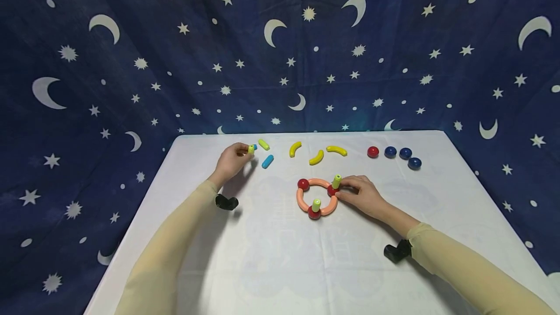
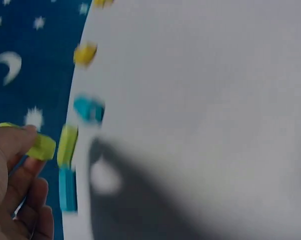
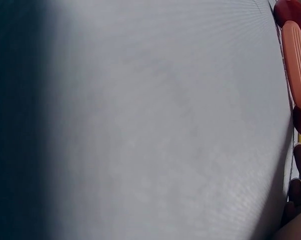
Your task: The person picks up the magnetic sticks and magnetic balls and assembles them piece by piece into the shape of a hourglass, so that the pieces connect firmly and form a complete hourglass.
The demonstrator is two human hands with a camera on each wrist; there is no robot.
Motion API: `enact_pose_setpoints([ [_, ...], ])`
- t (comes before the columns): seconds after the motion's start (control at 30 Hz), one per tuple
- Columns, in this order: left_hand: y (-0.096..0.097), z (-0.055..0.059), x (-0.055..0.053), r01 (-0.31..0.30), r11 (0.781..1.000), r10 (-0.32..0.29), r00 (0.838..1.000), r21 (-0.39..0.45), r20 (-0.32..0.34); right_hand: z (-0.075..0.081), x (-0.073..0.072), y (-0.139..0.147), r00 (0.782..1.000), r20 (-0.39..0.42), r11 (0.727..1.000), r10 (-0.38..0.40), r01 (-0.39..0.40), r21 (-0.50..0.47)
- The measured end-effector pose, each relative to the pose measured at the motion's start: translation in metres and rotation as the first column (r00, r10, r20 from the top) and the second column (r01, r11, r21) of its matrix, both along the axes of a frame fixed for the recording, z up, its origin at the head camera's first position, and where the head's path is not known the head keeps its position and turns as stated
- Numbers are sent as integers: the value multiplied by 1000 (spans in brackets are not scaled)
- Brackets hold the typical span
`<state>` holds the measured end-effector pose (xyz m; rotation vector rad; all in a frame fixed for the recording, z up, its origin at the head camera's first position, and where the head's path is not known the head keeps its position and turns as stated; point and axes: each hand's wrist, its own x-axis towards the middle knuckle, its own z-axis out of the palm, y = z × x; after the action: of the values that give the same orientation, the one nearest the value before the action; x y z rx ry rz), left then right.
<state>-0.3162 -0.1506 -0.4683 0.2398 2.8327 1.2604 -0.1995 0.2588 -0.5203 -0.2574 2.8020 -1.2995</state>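
Observation:
My left hand (image 1: pixel 232 162) pinches a short light green rod (image 2: pixel 42 147) between thumb and fingers near the table's back left. Close by lie another light green rod (image 1: pixel 264 144) and two blue rods (image 1: pixel 268 161). Mid-table is a ring of orange curved sticks (image 1: pixel 302 200) joined by three red balls (image 1: pixel 303 184). Light green rods stand upright on two of these balls, the front one (image 1: pixel 316 204) and the right one (image 1: pixel 336 182). My right hand (image 1: pixel 363 197) grips the ring's right-hand ball (image 1: pixel 332 191) between thumb and fingers. In the right wrist view, its fingertips show at the edge.
Three yellow curved sticks (image 1: pixel 316 157) lie behind the ring. At the back right are a loose red ball (image 1: pixel 373 152) and three dark blue balls (image 1: pixel 405 153). A dark starry cloth (image 1: pixel 280 62) hangs around the white table (image 1: pixel 271 256).

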Motion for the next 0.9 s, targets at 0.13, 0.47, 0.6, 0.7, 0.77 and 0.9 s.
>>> enact_pose_setpoints([
  [0.13, 25, 0, 10, 112, 991, -112, 994, 75, -1, 0, 0, -1, 1000, 4, 1000, 2, -2, 4],
  [0.47, 74, -1, 35, 289, 950, -292, 956, 122, 11, -1, -1, -1, 1000, -7, 1000, 4, -4, 4],
  [0.6, 84, -3, 40, 316, 940, -322, 947, 130, 23, -1, -1, -1, 1000, -7, 1000, 7, -7, 2],
  [0.7, 87, -5, 43, 337, 931, -344, 938, 137, 32, 0, 0, -1, 1000, -5, 1000, 6, -6, 5],
  [0.77, 88, -6, 43, 347, 927, -355, 934, 142, 36, 0, 0, -1, 1000, -6, 1000, 7, -7, 6],
  [0.9, 89, -7, 45, 352, 924, -362, 931, 148, 44, 1, 0, -1, 1000, -9, 1000, 8, -8, 7],
])
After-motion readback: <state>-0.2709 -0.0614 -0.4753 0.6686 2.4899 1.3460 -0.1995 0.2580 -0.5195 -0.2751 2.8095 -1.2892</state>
